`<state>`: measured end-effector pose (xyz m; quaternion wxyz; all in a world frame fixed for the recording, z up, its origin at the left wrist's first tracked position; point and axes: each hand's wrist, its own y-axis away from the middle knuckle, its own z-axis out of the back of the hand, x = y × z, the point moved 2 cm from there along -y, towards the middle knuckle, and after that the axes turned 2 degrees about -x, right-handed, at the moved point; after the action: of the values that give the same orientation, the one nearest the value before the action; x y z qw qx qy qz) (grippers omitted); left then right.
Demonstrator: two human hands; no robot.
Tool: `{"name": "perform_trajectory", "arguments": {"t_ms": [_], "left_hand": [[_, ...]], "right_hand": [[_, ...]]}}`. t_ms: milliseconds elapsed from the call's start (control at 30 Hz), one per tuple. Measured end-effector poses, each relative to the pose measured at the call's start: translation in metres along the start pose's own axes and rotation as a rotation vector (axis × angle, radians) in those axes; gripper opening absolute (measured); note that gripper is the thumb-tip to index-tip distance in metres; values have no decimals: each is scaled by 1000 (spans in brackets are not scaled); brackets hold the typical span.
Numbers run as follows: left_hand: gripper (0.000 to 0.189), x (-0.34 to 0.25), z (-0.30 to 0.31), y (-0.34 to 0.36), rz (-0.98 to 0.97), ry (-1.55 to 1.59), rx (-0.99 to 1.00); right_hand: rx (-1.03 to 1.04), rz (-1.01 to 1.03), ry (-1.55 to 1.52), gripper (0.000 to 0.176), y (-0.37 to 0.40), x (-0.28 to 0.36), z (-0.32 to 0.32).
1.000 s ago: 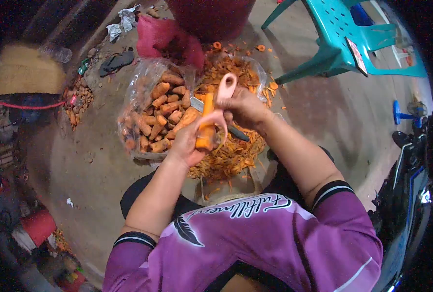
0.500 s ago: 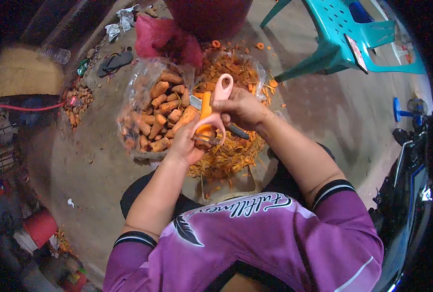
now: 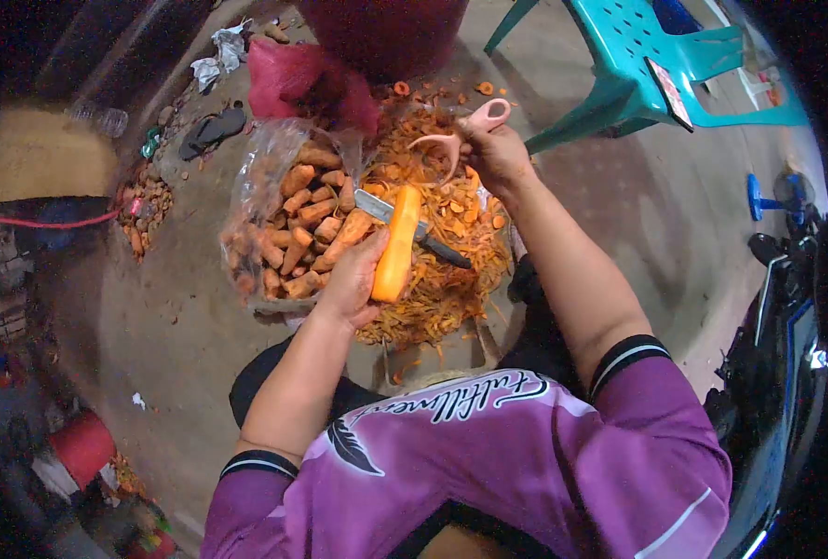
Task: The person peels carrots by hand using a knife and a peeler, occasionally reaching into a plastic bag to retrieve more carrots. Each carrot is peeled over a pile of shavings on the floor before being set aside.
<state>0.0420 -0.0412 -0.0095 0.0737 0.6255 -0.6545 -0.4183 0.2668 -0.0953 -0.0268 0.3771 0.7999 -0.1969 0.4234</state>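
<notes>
My left hand is closed around the lower part of a smooth, bright orange peeled carrot, which stands out tilted slightly to the right. Up and to the right, my right hand grips a pink Y-shaped peeler, held apart from the carrot. A knife lies behind the carrot, its blade toward the upper left and its dark handle toward the lower right. Unpeeled carrots fill a clear plastic bag left of my hands. Peelings are heaped beneath and right of the knife.
A dark red tub and a red plastic sack stand at the back. A teal plastic chair with a phone-like flat object is at the right. A sandal lies at left; a motorbike is at far right.
My right hand has moved the peeler up and right, away from the carrot. My left hand stays around the carrot, whose peeled side is now in full view.
</notes>
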Motion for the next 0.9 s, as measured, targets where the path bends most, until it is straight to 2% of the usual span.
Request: {"name": "perform_trajectory", "arguments": {"t_ms": [67,133,267,300,400,433,533,567,633,667,733,767,867,900], "left_hand": [[32,-1,0,0,-21,-21,19],[32,-3,0,2,-26,-14,-22],[30,-4,-4,2,-28,-19,-21],[30,-3,-3,1,-19,-10,-12],[31,-7,-3,2,-17,12,0],[32,-8,-3,3,-21,22,0],[34,-5,6,-3,-44,171,-47],[33,-5,5,-2,-52,201,-77],[31,-9,-6,3,-67,260,-135],[31,-10,-7,2,-69,257,-97],[31,-11,-7,-1,-73,249,-19],[33,-11,-8,0,-68,235,-50],[35,-1,12,-3,-5,221,89],[34,-4,-1,1,11,204,17]], "right_hand": [[29,-40,-7,11,9,7,-7],[225,-91,-102,12,21,2,-22],[65,-90,-81,13,6,-11,-9],[12,-34,44,12,6,-6,-11],[-114,-9,8,12,-4,1,6],[-76,-5,-12,11,-2,3,3],[274,-147,-107,12,24,0,-28],[305,-137,-44,11,40,2,-41],[431,-244,-51,11,58,-7,-55],[518,-284,-47,12,63,-12,-58],[488,-282,45,14,72,-17,-62],[493,-273,28,15,67,-23,-58],[269,-22,24,15,28,-23,-31],[168,-7,101,15,13,-18,-15]]}}
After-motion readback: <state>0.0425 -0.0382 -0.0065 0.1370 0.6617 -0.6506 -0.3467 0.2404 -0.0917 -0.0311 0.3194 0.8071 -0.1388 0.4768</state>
